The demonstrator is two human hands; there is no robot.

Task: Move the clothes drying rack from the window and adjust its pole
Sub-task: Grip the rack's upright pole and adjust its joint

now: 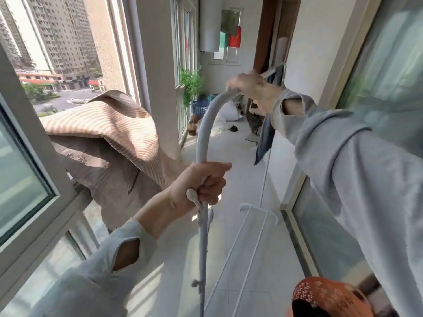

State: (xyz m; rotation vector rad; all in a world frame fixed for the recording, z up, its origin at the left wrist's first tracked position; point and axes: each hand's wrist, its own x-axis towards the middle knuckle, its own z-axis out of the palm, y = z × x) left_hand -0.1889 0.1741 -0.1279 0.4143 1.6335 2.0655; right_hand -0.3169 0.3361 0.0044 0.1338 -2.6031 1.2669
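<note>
The white drying rack stands in a narrow balcony, its near upright pole (202,243) rising from the bottom of the view and curving over into the top bar (210,110). My left hand (199,186) grips the pole just above a white plastic hook clip (192,195). My right hand (254,89) is closed around the top bar where it bends. A blue garment (265,138) hangs from the bar below that hand. The rack's lower white shelf rails (251,243) show to the right of the pole. The open window (57,92) is on the left.
A brown striped quilt (109,143) is draped over the window sill on the left. Glass doors (325,225) line the right side. Potted plants (191,85), a blue basket (200,107) and white bags (229,113) sit at the far end. An orange patterned object (327,296) is at bottom right.
</note>
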